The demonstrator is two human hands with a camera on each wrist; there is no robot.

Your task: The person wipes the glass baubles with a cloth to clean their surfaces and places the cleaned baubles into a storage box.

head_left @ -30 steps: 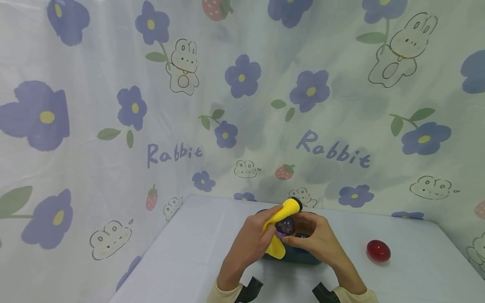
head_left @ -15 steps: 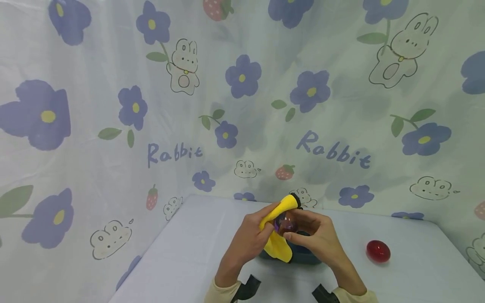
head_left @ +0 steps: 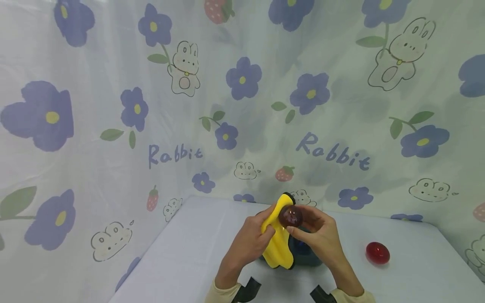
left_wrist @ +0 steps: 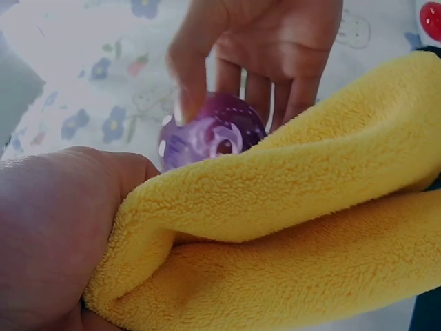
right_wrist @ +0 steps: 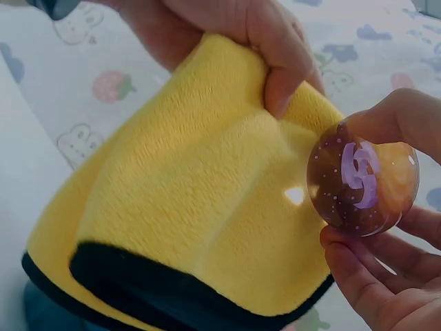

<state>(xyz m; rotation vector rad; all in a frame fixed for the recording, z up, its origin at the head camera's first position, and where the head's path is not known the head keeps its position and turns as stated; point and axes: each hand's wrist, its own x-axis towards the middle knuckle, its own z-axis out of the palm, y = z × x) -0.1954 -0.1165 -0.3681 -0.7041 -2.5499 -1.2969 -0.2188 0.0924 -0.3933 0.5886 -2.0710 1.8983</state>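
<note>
Left hand point(head_left: 250, 237) grips the yellow cloth point(head_left: 279, 249); right hand point(head_left: 322, 232) pinches a translucent ball point(head_left: 290, 216). The backdrop point(head_left: 261, 122) reads "Rabbit" twice.

Compared with a second ago, the glossy ball point(head_left: 290, 216) sits a little higher in the right hand point(head_left: 321, 232), showing nearly whole instead of partly covered by the left hand point(head_left: 251, 235) and the yellow cloth point(head_left: 278, 248), and it reads reddish brown in the head view rather than dark purple. The cloth's black-edged upper end now lies further left, while its lower part hangs longer and broader, hiding more of the dark container's point(head_left: 310, 257) front. Whether the ball is now apart from the cloth is hard to tell, as the two overlap there.
</note>
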